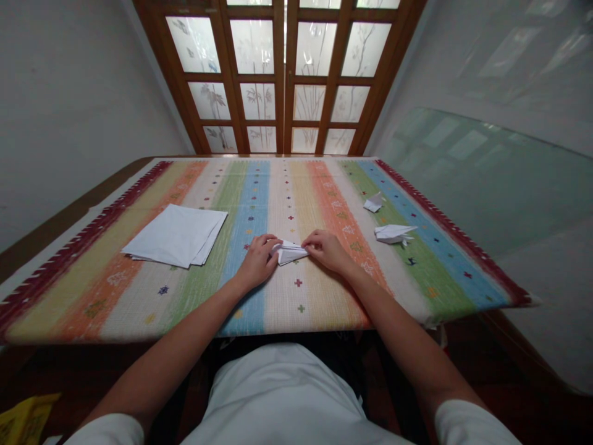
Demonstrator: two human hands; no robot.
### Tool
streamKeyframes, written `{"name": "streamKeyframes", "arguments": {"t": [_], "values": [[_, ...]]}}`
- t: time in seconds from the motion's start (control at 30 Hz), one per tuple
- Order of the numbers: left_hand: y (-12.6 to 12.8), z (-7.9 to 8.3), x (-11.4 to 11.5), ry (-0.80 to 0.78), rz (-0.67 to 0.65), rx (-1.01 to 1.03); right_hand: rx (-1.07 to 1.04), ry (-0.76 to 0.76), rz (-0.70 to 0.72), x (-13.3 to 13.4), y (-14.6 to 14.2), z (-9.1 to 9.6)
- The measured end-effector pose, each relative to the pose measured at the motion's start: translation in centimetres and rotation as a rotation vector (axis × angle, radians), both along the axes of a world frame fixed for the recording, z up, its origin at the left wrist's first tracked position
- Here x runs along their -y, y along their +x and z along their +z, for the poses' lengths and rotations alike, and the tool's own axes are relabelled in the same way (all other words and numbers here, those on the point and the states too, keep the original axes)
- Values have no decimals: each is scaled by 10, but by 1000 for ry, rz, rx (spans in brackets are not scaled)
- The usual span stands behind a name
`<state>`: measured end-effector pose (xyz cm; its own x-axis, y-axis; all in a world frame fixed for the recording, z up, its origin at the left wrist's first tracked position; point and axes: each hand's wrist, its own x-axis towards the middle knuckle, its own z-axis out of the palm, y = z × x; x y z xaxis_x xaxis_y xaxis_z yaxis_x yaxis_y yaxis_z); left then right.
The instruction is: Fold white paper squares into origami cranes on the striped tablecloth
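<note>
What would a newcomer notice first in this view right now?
The eye goes first to the left hand and right hand, both on a folded white paper piece at the middle of the striped tablecloth. A stack of white paper sheets lies left of the hands, while a larger paper figure and a smaller one sit to their right. Wooden-framed frosted glass doors stand beyond the table.

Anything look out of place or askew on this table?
Only something minor: the stack of white paper sheets is fanned, its sheets not squared up, and the striped tablecloth rumples along its near right edge. Nothing looks spilled or damaged.
</note>
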<state>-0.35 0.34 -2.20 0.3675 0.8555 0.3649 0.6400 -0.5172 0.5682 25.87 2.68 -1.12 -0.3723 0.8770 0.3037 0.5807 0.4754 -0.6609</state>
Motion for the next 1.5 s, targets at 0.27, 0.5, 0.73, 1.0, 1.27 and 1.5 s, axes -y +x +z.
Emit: {"name": "streamKeyframes", "arguments": {"t": [0.27,0.5,0.73,1.0,1.27,1.5], "values": [[0,2,4,-118,-62,41,-6,-55,38,5,-2,6],[2,6,6,-87,-106,23,21,-76,-56,2,-3,4],[1,3,5,-75,-130,-81,76,-24,-103,3,-8,6],[1,3,5,-40,-104,-122,-123,-15,-147,4,-13,11],[1,1,4,-12,-90,-85,-666,-363,-150,-1,-19,6],[2,1,4,-21,-88,-79,-768,-740,27,2,-18,0]]}}
